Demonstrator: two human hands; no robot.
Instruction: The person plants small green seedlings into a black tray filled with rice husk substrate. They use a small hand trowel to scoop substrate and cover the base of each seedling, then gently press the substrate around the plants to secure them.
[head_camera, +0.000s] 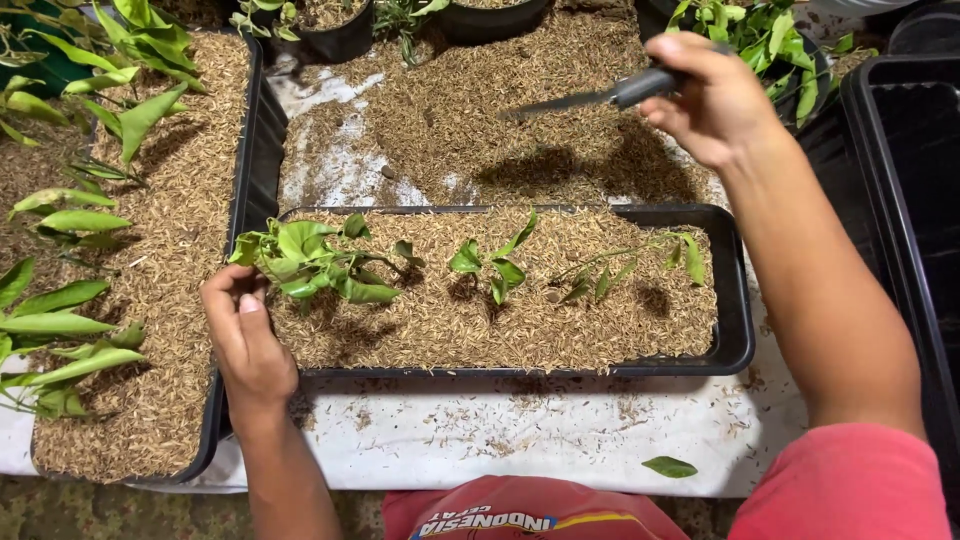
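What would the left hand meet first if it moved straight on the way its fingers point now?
Probably the leafy cutting at the left end of the black tray: the left hand points up toward it, fingertips already at its leaves. Whether they touch is unclear.

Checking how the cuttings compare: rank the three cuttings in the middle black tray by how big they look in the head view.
1. Left cutting, by the left hand: the bushiest and largest.
2. and 3. Middle cutting and right cutting: too close to rank. The middle one is compact with broader leaves; the right one is sparse but spreads wider.
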